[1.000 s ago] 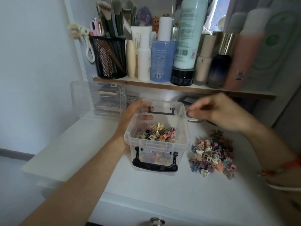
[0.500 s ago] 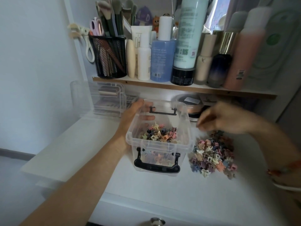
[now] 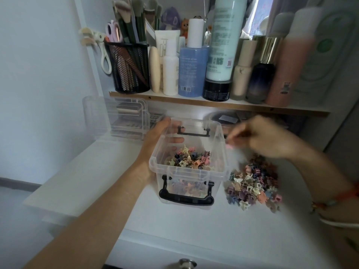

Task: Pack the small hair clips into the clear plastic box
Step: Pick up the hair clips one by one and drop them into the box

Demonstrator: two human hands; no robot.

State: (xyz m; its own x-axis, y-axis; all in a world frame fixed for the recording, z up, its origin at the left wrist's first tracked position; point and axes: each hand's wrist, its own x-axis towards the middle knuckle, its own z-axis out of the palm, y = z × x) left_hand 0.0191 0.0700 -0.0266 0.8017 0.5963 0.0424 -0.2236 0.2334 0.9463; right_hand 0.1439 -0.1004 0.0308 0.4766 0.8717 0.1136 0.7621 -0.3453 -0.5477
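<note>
Now: one box (image 3: 194,169), mouth up, two clip heaps (image 3: 189,159) (image 3: 252,183).
One lies inside, one just right of the box. The left hand (image 3: 161,136) grips its far-left corner; the right hand (image 3: 260,138), blurred above its right rim: grasp impossible to tell.

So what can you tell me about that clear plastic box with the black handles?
The clear plastic box stands upright and lidless on the white desk, a black hinged handle hanging at its near end, another at the far end. Its bottom is covered with small pastel hair clips. The left hand grips its far left corner.
</note>
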